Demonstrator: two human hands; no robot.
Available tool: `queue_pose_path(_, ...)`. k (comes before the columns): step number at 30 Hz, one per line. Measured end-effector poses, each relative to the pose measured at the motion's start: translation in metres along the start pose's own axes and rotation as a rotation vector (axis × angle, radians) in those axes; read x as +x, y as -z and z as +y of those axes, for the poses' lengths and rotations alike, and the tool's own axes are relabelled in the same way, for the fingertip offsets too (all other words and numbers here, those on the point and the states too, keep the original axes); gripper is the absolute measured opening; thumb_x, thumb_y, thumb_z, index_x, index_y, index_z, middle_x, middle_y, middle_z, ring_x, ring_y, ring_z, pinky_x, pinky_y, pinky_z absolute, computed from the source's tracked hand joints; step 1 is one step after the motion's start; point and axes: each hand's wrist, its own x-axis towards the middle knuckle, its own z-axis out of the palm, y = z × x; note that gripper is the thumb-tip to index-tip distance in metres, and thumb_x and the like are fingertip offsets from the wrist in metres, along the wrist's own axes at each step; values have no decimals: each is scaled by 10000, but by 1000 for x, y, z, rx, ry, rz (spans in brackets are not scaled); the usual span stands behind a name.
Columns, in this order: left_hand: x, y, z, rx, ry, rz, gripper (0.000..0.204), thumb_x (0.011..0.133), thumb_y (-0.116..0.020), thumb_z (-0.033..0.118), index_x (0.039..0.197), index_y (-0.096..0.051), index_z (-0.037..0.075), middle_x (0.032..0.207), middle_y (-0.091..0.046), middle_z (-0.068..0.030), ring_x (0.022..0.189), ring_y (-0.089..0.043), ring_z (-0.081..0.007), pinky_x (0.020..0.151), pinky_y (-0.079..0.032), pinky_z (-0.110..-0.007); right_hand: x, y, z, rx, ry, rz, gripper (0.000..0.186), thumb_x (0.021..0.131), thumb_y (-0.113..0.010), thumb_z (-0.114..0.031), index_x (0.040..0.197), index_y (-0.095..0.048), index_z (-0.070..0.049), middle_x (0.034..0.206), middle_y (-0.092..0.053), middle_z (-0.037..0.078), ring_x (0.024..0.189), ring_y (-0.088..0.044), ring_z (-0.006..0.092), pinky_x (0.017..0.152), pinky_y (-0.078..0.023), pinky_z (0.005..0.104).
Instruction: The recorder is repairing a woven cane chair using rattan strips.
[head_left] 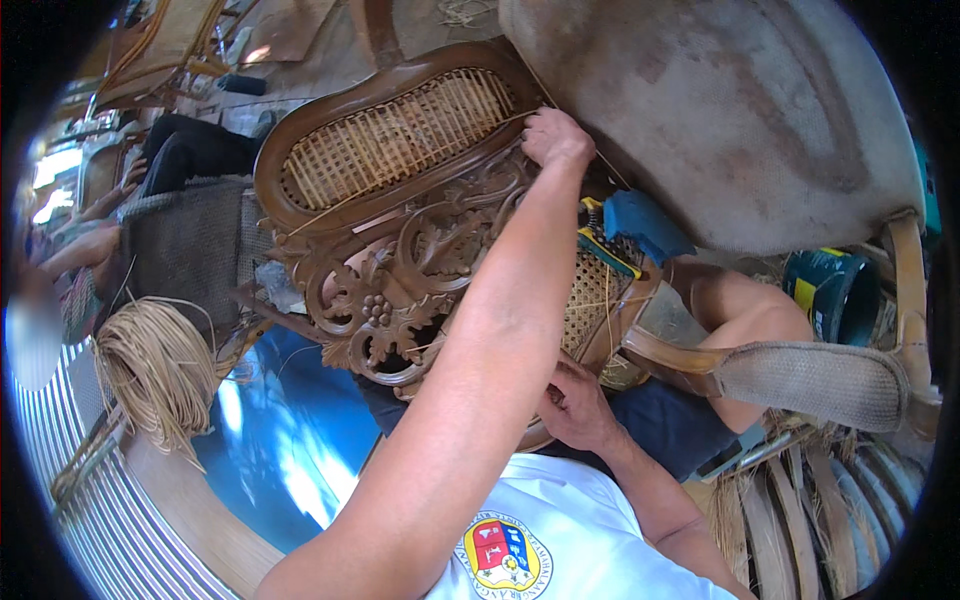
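Note:
A carved brown wooden chair frame (378, 310) lies across my lap, with a woven cane panel (400, 135) in its oval top. My left hand (555, 140) is at that panel's right end, fingers pinched on a thin cane strand (540, 115); my forearm crosses the carving. Lower down, my right hand (575, 405) has curled fingers beside the lower cane section (590, 305), partly behind my left forearm, so what it holds is unclear. A blue and yellow tool (608, 242) and a blue cloth (640, 225) rest right of the carving.
An upholstered chair (720, 110) fills the upper right, its padded armrest (810, 385) beside me. A green bucket (830, 300) stands right, a coil of cane (150, 380) left. A co-worker's legs (190, 155) and arm are at far left. Loose strips (790, 510) lie lower right.

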Motion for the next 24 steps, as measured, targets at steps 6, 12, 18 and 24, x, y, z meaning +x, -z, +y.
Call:
queue_pose_path(6,7,-3,-1,61,-18,152,486,880,-710,267,1292,-580,45,1328,-542,-124,1231,-564,-287,1006,-467,-409,2,-6,-2,-51,92,19,181,849,-560,13,1016,-622,-21,904,-545,124,765,-585,247,662,-477,350)
queue_pose_path(12,6,20,1,68,-70,-125,338,877,-692,235,1179,-701,82,1284,-658,-93,1173,-642,-229,931,-526,-384,2,-4,6,-65,169,73,224,831,-561,62,1034,-628,-4,914,-557,122,713,-576,200,622,-468,314)
queue_pose_path(18,6,63,-76,-15,-447,-314,265,855,-661,225,922,-712,-26,804,-726,-120,717,-725,-252,678,-588,-341,7,6,-16,-18,-57,39,146,865,-630,9,1004,-661,-21,852,-563,68,771,-570,152,673,-453,292)
queue_pose_path(24,-59,103,-194,-965,-352,-548,233,986,-528,226,1036,-529,-2,893,-578,-61,691,-601,-144,607,-507,-302,48,27,-14,72,-98,397,77,930,-658,-62,1005,-666,-48,922,-599,-6,805,-537,77,746,-449,232)
